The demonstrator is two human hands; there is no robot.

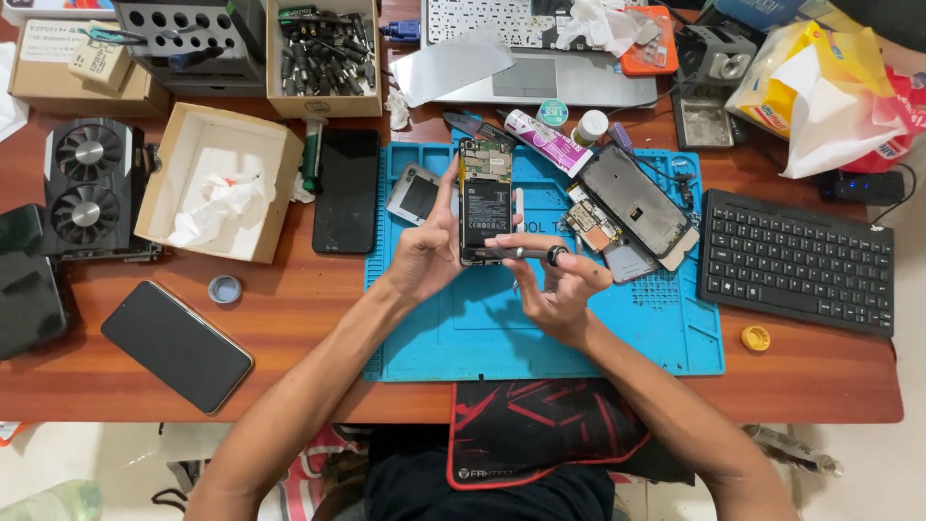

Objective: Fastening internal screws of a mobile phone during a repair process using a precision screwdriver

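My left hand (427, 253) grips the left edge of an opened smartphone (484, 198), held above the blue repair mat (463, 328). The phone's back is off, showing its black battery and green board. My right hand (558, 285) holds a small screwdriver (526, 253) level, its tip pointing left onto the lower part of the phone. Just right of the hands lie a second dismantled phone (637, 198) and a loose circuit board (588, 224) on the mat.
A black keyboard (796, 260) sits at right, a yellow cap (755, 338) before it. Left of the mat are a black phone (348, 190), a cardboard box (220, 183), a graphics card (87, 183) and another phone (177, 345). A laptop (540, 48) and bit box (323, 53) stand behind.
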